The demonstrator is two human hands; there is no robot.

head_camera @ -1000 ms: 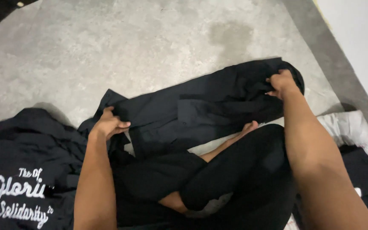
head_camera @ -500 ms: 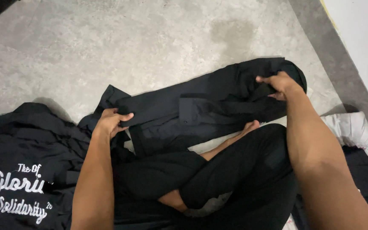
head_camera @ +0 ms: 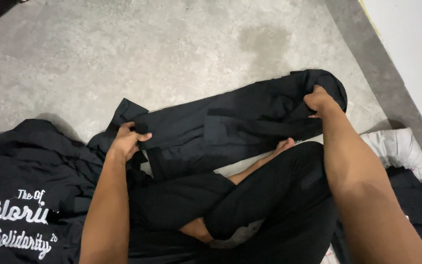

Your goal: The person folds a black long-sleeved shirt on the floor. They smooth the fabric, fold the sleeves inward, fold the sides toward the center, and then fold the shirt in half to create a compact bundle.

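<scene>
A long, folded black cloth garment (head_camera: 230, 124) is stretched across the grey concrete floor (head_camera: 123, 54). Its left end is gripped by the left hand (head_camera: 125, 142), fingers curled over the edge, and its bunched right end is clutched by the right hand (head_camera: 320, 100). Crossed legs in black trousers (head_camera: 269, 195) are seen beneath. A black printed garment (head_camera: 20, 195) lies at the left, and crumpled white cloth (head_camera: 396, 149) at the right.

Soft, even indoor light, sharp focus

The concrete floor (head_camera: 123, 58) beyond both hands is evenly lit, without glare; a faint shadow edges the dark clothing pile (head_camera: 30, 161) beside the left hand (head_camera: 125, 142). Black fabric swallows fold detail. The forearms nearest the lens look stretched.
</scene>
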